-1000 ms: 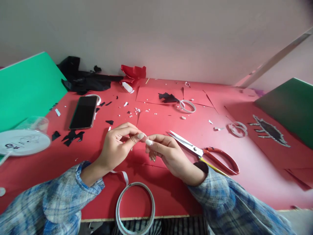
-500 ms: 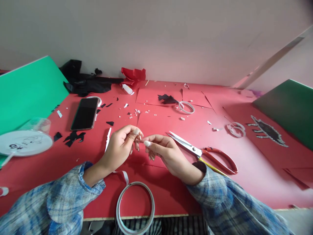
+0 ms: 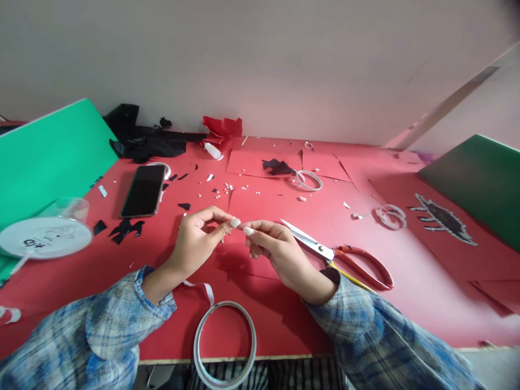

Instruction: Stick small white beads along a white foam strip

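Note:
My left hand (image 3: 199,238) and my right hand (image 3: 276,250) meet above the red paper-covered table (image 3: 406,271), fingertips pinched together on a small pale piece too small to name. A large roll of double-sided tape (image 3: 225,344) lies at the near edge between my forearms, its loose white end (image 3: 203,288) curling under my left wrist. Red-handled scissors (image 3: 345,256) lie just right of my right hand, blades pointing left.
A phone (image 3: 145,190) lies at the left, black paper scraps (image 3: 124,228) nearby. A clear cup with a white lid (image 3: 46,235) lies on a green sheet (image 3: 49,151). Small tape rings (image 3: 309,180) (image 3: 392,215), a black cut-out (image 3: 444,219) and another green sheet (image 3: 483,184) are right.
The white strip seen beside my left hand half a second ago no longer shows. Both hands stay pinched together and have shifted slightly up.

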{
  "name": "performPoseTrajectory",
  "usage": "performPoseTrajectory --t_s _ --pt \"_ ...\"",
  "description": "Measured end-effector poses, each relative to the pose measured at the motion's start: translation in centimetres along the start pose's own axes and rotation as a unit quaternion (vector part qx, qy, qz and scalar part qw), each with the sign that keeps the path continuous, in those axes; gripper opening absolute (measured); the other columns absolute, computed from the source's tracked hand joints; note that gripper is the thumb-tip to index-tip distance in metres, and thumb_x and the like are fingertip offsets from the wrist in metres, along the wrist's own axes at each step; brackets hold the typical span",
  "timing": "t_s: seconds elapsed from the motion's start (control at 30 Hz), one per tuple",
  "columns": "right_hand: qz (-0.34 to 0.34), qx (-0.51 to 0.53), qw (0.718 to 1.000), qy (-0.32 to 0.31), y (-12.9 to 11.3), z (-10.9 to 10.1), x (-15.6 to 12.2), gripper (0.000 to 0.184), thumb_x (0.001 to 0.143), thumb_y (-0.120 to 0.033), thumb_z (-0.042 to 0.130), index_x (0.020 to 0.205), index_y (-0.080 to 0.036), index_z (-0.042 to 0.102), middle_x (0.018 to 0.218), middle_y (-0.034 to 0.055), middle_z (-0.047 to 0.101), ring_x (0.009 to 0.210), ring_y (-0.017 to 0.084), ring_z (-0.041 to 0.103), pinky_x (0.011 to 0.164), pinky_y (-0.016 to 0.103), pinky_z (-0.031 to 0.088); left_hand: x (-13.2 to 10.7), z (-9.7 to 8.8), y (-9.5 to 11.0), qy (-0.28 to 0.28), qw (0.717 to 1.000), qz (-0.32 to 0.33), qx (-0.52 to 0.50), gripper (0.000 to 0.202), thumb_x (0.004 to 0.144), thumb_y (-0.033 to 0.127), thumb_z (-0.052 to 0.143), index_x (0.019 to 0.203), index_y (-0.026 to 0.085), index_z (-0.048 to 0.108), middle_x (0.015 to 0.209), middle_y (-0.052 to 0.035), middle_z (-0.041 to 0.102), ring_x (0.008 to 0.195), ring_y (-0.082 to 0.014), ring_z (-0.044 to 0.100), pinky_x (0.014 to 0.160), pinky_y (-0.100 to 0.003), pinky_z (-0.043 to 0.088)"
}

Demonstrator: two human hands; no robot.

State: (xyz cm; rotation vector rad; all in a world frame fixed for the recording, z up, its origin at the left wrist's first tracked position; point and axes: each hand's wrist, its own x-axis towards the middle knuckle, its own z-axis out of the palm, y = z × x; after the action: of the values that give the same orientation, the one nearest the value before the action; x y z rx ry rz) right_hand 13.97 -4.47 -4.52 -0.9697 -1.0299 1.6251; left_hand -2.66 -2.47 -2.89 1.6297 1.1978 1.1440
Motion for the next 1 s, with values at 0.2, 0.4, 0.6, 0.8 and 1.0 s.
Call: performPoseTrajectory --t_s 0.2,0.4,0.6,0.8,1.0 --pt "-0.002 -0.002 1.0 -0.001 0.1 0.0 0.1 0.023 0.072 -0.035 0.071 0.082 -0.014 0.067 0.061 -0.0015 0.058 0.053 0.008 0.048 0.052 0.023 0.039 0.0 -0.1 0.8 -0.019 1.0 0.003 -0.013 0.013 0.076 0.026 0.066 0.067 0.017 0.067 0.061 -0.001 0.067 0.058 -0.0134 0.062 0.052 -0.022 0.051" --pt "-0.014 -0.019 1.0 -0.008 0.2 0.4 0.2 0.029 0.071 -0.039 0.073 0.082 -0.014 0.065 0.065 -0.0018 0.057 0.052 0.007 0.049 0.052 0.022 0.041 0.4 0.1 -0.5 0.005 0.999 0.038 -0.036 0.011 0.072 0.028 0.071 0.068 0.018 0.07 0.071 -0.0022 0.069 0.07 -0.0145 0.064 0.064 -0.025 0.052" --pt "-0.057 -0.056 0.997 -0.008 0.0 0.9 0.6 0.033 0.068 -0.039 0.075 0.086 -0.014 0.065 0.067 -0.0018 0.058 0.056 0.008 0.049 0.054 0.023 0.044 0.8 0.3 -0.8 0.046 0.995 -0.003 -0.085 0.018 0.07 0.03 0.074 0.083 0.019 0.072 0.079 -0.003 0.071 0.076 -0.015 0.064 0.072 -0.027 0.051" --pt "-0.094 -0.052 0.994 0.025 -1.1 1.7 1.4 0.033 0.067 -0.039 0.077 0.085 -0.013 0.066 0.08 0.0016 0.062 0.057 0.007 0.051 0.055 0.023 0.044 1.2 0.3 -1.0 0.071 0.989 -0.02 -0.128 0.018 0.066 0.032 0.075 0.069 0.016 0.067 0.07 -0.002 0.066 0.07 -0.0142 0.058 0.069 -0.027 0.047" --pt "-0.086 -0.019 0.996 0.03 -0.9 3.6 1.9 0.039 0.072 -0.052 0.067 0.07 -0.014 0.059 0.065 -0.0018 0.056 0.05 0.007 0.051 0.056 0.025 0.046 1.7 -0.2 -2.0 0.102 0.985 0.001 -0.142 0.022 0.065 0.035 0.071 0.062 0.015 0.063 0.069 -0.0009 0.06 0.072 -0.0157 0.056 0.076 -0.03 0.044"
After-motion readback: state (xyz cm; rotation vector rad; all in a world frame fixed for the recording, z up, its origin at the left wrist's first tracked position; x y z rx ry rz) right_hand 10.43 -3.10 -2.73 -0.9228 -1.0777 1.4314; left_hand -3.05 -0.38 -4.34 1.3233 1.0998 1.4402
